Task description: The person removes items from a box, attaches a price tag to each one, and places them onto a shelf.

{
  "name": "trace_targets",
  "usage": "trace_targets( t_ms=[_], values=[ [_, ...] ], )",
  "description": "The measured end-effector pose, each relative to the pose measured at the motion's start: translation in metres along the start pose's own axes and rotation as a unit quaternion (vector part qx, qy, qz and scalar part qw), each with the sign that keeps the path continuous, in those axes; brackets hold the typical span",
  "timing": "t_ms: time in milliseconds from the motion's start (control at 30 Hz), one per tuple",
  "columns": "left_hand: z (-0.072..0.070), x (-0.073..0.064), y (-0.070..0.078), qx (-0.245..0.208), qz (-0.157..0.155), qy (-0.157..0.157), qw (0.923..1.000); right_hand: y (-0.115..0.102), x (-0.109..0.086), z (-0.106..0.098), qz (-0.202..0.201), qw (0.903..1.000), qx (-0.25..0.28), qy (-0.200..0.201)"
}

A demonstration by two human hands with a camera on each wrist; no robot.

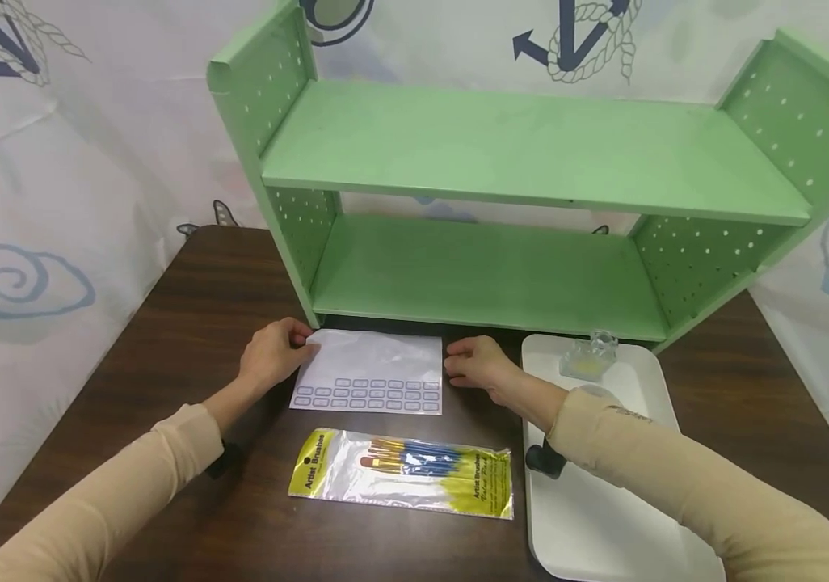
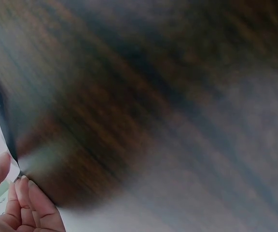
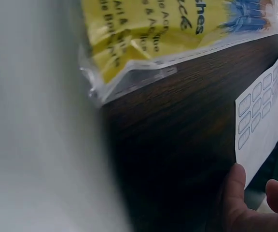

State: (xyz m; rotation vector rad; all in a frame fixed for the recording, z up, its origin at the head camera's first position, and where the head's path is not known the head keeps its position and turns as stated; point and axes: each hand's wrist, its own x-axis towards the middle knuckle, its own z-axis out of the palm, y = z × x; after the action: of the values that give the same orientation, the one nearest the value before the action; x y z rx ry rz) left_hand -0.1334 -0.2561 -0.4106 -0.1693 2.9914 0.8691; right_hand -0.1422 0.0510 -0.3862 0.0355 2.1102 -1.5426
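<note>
A white sheet of blue-outlined labels [image 1: 374, 364] lies on the dark wood table in front of the green shelf. At its back left corner my left hand [image 1: 272, 352] pinches the paper between thumb and fingers; the left wrist view catches this grip at its lower left edge. My right hand [image 1: 480, 364] is beside the sheet's right edge, with relaxed fingers. In the right wrist view, its thumb [image 3: 235, 181] is right at the sheet's edge and a finger is apart from it. Nearer me lies a yellow and clear pack of artist brushes [image 1: 403, 473] with blue handles.
A white tray [image 1: 603, 517] stands on the right under my right forearm. At its back end sits a small clear glass bottle [image 1: 589, 357] with something yellow inside. The two-tier green shelf [image 1: 487, 259] stands behind the sheet, against a patterned cloth.
</note>
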Motion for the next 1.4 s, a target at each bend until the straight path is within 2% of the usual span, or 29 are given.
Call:
trace_targets(
  t_ms=[400,600,767,933,1067,1233,1400],
  values=[
    [-0.001,-0.002,0.001,-0.008,-0.007,-0.003,0.9999,-0.005,0.005,0.009,0.033,0.9987,0.038,0.013],
    [-0.001,-0.004,0.005,-0.022,-0.012,-0.009,0.9996,-0.006,0.004,0.008,0.034,0.9984,0.044,0.008],
    [-0.002,-0.005,0.006,-0.048,-0.017,-0.014,0.9986,-0.006,0.002,0.007,0.03,0.9988,0.038,0.008],
    [-0.003,-0.005,0.004,-0.091,-0.023,-0.032,0.995,-0.008,-0.002,0.005,0.012,0.9995,0.03,0.002],
    [-0.004,-0.006,0.003,-0.155,-0.025,-0.066,0.9854,-0.008,-0.003,0.002,0.004,0.9998,0.02,0.005],
    [-0.004,-0.008,0.003,-0.252,-0.019,-0.115,0.9606,-0.007,-0.003,-0.002,0.009,0.9997,0.013,0.02],
    [-0.003,-0.01,0.005,-0.296,-0.017,-0.137,0.9452,-0.007,-0.007,-0.007,-0.001,0.9997,0.009,0.022]
  ],
)
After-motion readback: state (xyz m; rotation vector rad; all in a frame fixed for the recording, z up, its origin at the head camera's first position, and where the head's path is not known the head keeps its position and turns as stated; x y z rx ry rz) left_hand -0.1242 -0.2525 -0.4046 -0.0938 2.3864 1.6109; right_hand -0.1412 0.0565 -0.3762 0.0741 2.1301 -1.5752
